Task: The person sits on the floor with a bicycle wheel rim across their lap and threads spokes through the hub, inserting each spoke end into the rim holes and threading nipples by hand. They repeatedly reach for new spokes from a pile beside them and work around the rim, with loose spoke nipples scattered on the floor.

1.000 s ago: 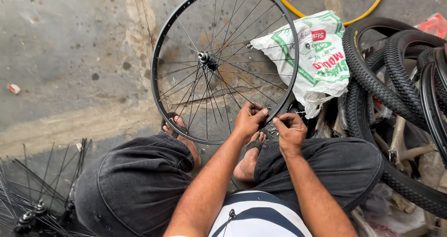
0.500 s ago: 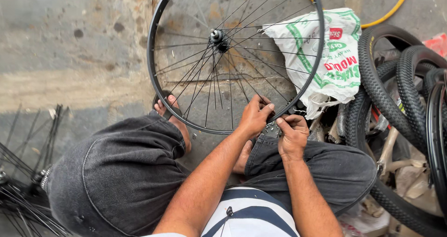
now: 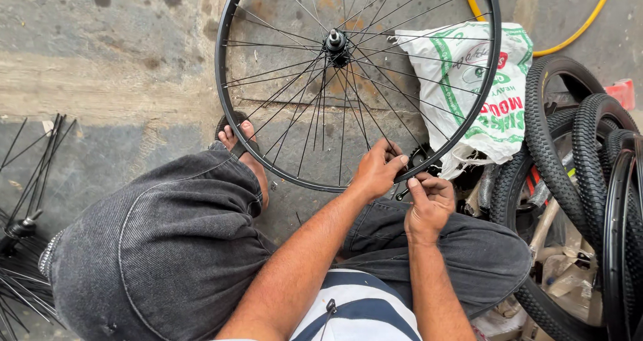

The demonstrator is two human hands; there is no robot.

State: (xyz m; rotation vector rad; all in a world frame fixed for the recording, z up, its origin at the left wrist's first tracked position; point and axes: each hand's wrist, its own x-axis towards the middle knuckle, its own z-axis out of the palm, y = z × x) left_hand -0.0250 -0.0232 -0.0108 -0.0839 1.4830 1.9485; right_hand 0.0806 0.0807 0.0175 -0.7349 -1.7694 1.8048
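A black bicycle wheel rim [image 3: 231, 147] with thin spokes and a hub [image 3: 335, 41] stands upright on the ground in front of me. My left hand [image 3: 376, 170] is closed over the rim's lower right part, fingers among the spokes. Just beside it, my right hand [image 3: 429, 206] pinches a small dark piece [image 3: 402, 194] at the rim's inner edge; what the piece is stays unclear. I squat in dark grey shorts, and my sandalled foot [image 3: 236, 139] rests by the rim's lower left.
A white printed sack [image 3: 492, 93] lies behind the wheel on the right. Several knobbly black tyres [image 3: 589, 147] are stacked at the right edge. Loose spokes [image 3: 27, 180] fan out at the far left. A yellow hose [image 3: 576, 30] crosses the concrete floor at top right.
The view has shifted closer and the wheel sits higher in it. Both hands stay together at the rim's lower right, with only small finger movements.
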